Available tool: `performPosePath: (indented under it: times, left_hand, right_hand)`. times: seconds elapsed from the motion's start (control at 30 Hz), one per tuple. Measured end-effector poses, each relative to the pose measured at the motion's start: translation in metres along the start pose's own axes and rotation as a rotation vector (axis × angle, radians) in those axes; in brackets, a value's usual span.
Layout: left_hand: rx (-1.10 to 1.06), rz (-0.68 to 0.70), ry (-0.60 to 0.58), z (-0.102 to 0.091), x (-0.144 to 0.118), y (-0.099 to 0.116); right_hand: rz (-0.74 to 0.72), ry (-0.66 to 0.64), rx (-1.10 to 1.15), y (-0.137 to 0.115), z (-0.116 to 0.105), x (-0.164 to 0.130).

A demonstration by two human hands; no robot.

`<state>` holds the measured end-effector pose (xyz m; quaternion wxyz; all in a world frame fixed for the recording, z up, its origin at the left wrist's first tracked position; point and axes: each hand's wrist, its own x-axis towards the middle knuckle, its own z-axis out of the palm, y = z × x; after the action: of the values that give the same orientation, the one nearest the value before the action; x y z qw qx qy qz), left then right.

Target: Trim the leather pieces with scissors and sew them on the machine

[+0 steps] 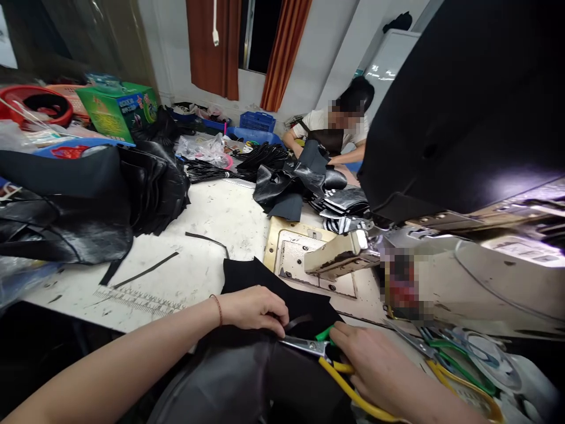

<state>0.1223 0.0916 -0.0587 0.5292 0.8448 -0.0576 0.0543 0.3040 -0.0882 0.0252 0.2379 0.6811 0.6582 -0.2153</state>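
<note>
My right hand (366,359) is closed round the handles of a pair of scissors (304,344) with yellow and green grips. Their blades point left, to the fingertips of my left hand (256,309). That hand is pinched at the edge of a black leather-like piece (247,365), which lies over the near table edge and hangs towards me. A thin dark strip (299,321) shows beside the left fingertips. Matte black fabric (273,288) of the same work spreads behind both hands. The blade tips are partly hidden at my left fingers.
A sewing machine (339,256) stands at the right. A second pair of scissors (463,365) lies near the right edge. Stacked black pieces (150,182) are at the left, more (295,182) at the back. Loose strips (148,270) lie on the white table (212,215). A person (331,129) works opposite.
</note>
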Motion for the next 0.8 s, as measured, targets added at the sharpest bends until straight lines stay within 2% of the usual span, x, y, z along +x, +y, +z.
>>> performPosePath:
  times: [0.3, 0.63, 0.8]
  left_hand:
    - [-0.021, 0.010, 0.016, 0.000, 0.003, -0.004]
    - [-0.034, 0.001, 0.030, 0.001, 0.002, -0.002]
    - [-0.050, -0.010, 0.031, 0.000, 0.002, -0.002]
  right_hand:
    - [-0.060, 0.046, 0.055, 0.007, 0.012, 0.005]
    - [-0.023, 0.001, 0.110, -0.001, 0.000, 0.008]
    - [-0.036, -0.017, 0.077, 0.001, 0.004, 0.008]
